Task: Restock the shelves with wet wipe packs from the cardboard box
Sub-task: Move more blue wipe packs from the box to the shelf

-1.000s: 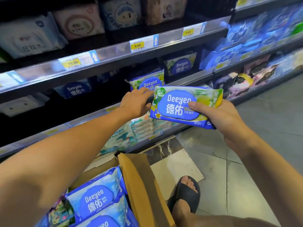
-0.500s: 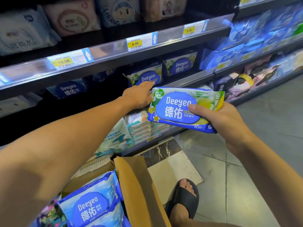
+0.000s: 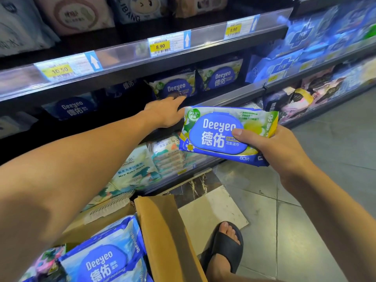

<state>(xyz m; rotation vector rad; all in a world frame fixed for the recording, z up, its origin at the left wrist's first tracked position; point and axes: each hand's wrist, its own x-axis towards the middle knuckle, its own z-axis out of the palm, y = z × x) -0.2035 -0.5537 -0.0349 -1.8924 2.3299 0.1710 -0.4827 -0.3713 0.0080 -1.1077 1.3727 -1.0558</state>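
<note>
My right hand [image 3: 270,147] grips a blue and green Deeyeo wet wipe pack [image 3: 215,133] by its right end, held flat in front of the middle shelf. My left hand [image 3: 164,112] reaches into that shelf with fingers stretched out, its fingertips touching a green Deeyeo pack [image 3: 173,86] standing there. A second green pack [image 3: 221,76] stands to its right. The cardboard box [image 3: 162,231] sits on the floor at the bottom, with a blue Deeyeo pack [image 3: 105,259] lying inside it.
A darker blue Deeyeo pack [image 3: 71,107] stands further left on the same shelf. Price rail [image 3: 160,46] of the shelf above hangs just over my left hand. Baby wipe packs [image 3: 140,169] fill the bottom shelf. My sandalled foot [image 3: 223,247] stands right of the box on grey tiles.
My left hand let go of the held pack's left end and moved forward into the shelf, fingers straightening toward the standing pack. My right hand keeps the pack, shifted slightly up and right.
</note>
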